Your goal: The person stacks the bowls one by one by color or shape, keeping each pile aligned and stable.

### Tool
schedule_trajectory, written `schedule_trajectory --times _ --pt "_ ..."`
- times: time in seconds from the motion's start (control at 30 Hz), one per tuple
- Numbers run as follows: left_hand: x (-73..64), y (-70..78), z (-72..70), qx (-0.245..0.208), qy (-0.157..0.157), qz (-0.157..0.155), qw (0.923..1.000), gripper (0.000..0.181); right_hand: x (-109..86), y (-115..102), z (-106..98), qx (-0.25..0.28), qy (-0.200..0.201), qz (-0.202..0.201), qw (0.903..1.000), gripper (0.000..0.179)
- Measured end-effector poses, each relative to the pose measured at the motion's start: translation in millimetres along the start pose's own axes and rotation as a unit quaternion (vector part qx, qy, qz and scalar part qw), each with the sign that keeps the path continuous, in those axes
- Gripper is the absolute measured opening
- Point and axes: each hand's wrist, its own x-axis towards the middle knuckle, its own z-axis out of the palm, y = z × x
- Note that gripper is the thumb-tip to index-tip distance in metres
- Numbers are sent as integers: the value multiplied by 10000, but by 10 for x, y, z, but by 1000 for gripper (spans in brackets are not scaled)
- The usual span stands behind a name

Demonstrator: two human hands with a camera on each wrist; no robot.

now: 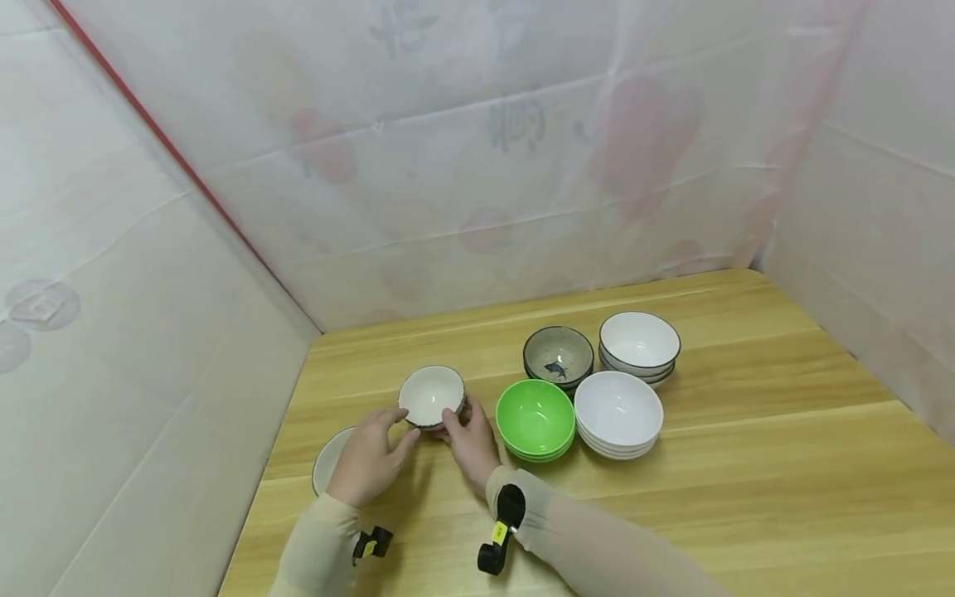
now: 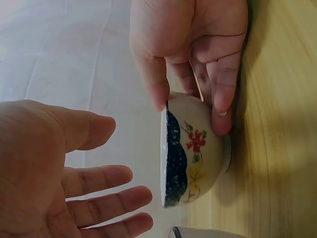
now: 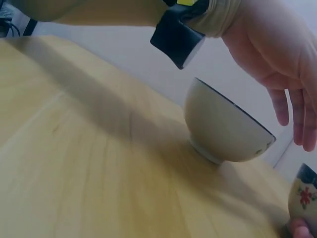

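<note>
My right hand [image 1: 472,444] grips a small white bowl [image 1: 431,396], thumb at the rim and fingers under its side. The left wrist view shows this bowl's dark blue scalloped rim band and painted red and yellow flowers. My left hand [image 1: 370,458] is beside the bowl's near left, its fingers extended and apart from the wall in the left wrist view. Another pale bowl [image 3: 223,124] with a thin dark rim stands on the table, partly hidden behind my left hand in the head view.
On the wooden table [image 1: 746,464], to the right, stand stacks of green bowls [image 1: 535,419], white bowls [image 1: 619,410], grey-brown bowls with a fish drawing [image 1: 558,352], and dark-rimmed white bowls [image 1: 639,340]. Pale sheeting [image 1: 448,166] walls the table's back and sides.
</note>
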Motion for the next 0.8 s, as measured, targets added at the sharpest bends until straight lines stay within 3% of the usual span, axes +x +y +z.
schedule_trajectory --times 0.23,0.47,0.57,0.8 --pt "-17 14 11 -25 44 0 10000 37 -76 -2 -90 -246 171 -123 9995 64" --pt "-22 24 -6 -9 -69 -66 10000 38 -95 -29 -154 -479 2 -119 9988 65" --pt "-33 19 -37 -21 -95 -123 9999 39 -145 -106 -168 -502 -89 -170 9986 67" --pt "-75 -69 -162 256 33 -222 9994 42 -287 -305 -164 -1137 -132 -502 9922 85"
